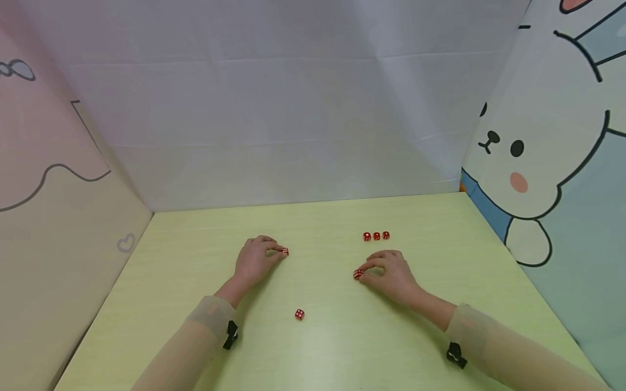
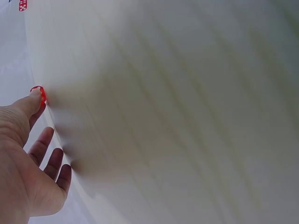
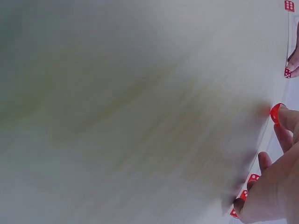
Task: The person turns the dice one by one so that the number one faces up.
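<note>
The left hand [image 1: 256, 259] is pinching a red die, the left die [image 1: 286, 251], between thumb and finger, its other fingers bending loosely. The right hand [image 1: 391, 276] is gripping the right die [image 1: 358, 274] the same way, its fingertips pointing toward the other hand. Just beyond the right hand, three dice [image 1: 376, 236] are sitting in a short row on the pale yellow worktop [image 1: 327, 347]. A lone die [image 1: 299, 314] is lying nearer the person, between the two forearms. A white sheet [image 1: 293, 108] is hanging behind, and a cartoon rabbit [image 1: 533, 119] is showing on the right wall.
</note>
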{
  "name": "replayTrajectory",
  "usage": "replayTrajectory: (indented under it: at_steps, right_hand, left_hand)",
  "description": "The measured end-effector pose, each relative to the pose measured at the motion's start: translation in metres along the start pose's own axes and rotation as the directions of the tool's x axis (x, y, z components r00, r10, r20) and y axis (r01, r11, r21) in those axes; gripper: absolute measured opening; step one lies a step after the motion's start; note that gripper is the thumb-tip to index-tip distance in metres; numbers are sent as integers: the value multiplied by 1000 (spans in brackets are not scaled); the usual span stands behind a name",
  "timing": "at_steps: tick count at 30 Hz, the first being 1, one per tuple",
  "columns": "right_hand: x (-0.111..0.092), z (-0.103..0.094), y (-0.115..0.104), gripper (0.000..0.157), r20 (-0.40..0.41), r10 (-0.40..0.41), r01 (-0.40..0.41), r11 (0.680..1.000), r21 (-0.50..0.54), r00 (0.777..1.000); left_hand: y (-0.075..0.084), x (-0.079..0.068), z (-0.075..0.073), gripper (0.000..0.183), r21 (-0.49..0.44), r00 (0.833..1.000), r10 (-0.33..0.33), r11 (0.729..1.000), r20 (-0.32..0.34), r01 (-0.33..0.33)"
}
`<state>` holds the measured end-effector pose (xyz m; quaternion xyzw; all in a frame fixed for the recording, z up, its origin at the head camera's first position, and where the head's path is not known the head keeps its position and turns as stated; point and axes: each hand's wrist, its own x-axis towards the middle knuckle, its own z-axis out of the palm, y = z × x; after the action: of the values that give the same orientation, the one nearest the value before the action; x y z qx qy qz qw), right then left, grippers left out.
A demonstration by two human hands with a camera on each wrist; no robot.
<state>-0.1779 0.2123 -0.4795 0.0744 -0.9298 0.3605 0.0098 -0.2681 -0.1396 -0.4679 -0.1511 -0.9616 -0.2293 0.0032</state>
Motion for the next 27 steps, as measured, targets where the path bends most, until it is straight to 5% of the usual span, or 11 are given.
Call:
replayTrajectory:
  at_steps: [27]
  right_hand:
    - [-3, -4, 12, 14, -65, -172, 157, 971, -182, 983]
  left_hand:
    - [-1, 1, 1, 23, 8, 1000, 0, 1000, 1, 0]
